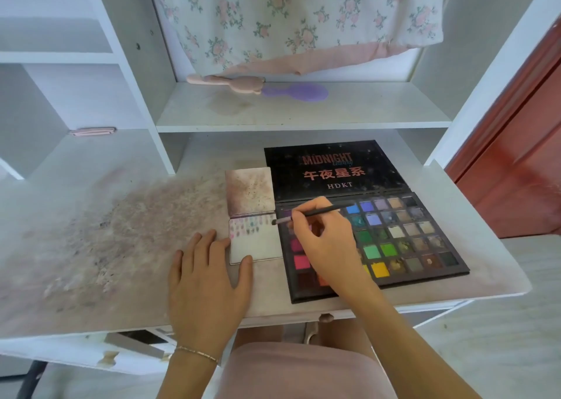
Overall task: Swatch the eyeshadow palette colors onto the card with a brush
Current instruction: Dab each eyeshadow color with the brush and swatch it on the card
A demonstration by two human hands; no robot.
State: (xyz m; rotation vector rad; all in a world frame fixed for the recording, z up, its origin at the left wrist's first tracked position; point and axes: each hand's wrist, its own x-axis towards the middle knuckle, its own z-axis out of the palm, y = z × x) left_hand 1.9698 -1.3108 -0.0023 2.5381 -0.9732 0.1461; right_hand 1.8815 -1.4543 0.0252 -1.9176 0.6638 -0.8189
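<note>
An open eyeshadow palette [406,240] with many coloured pans lies on the desk at the right, its black lid [331,168] folded back. Left of it lies a small white card [258,247] with rows of small colour swatches along its top; a stained flap [250,190] lies above it. My right hand [328,244] holds a thin black brush [321,210], whose tip points left at the card's upper right corner. My left hand [209,277] rests flat on the desk, fingertips pressing the card's left and lower edges.
The white desk top [106,231] is smeared with powder stains at the left. A shelf [303,110] behind holds a pink brush [224,81] and a purple brush [294,91]. Floral cloth [297,19] hangs above. A red-brown door [516,155] stands at the right.
</note>
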